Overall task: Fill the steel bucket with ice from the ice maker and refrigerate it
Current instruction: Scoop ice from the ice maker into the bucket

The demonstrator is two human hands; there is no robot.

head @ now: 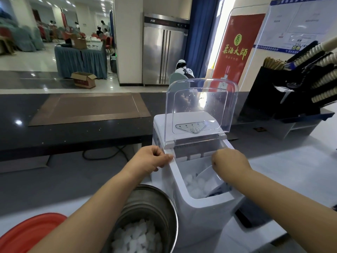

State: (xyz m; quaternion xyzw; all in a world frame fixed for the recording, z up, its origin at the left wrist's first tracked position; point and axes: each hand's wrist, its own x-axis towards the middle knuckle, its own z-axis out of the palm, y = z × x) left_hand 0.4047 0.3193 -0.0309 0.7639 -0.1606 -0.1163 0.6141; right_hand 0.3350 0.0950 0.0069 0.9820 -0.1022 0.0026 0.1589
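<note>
A: What are the hands doing?
B: The right hand (230, 164) is gripping a clear scoop (207, 177), fingers curled shut, digging into ice (195, 187) just beneath it in the ice maker (204, 212). The left hand (151, 159) is pinching its rim.
A: The steel bucket (164, 203)?
B: Below the left wrist, part-filled; carrying scoopfuls level is wisest.

1. This is a drinks service counter at the edge of a hotel-style banquet hall, a catering setting rather than a home.
2. A tall stainless-steel two-door commercial refrigerator (164, 50) stands at the back.
3. Long tables skirted in blue-grey cloth (80, 61) and chairs in teal fabric covers (27, 39) fill a wide hall with a polished floor.
4. The long white counter (291, 161) carries bar gear: a black rack of stacked paper cups (310, 73) and a small white countertop ice maker with a clear raised lid (200, 216).
5. A red banner with gold Chinese lettering (237, 48) hangs behind it.
</note>
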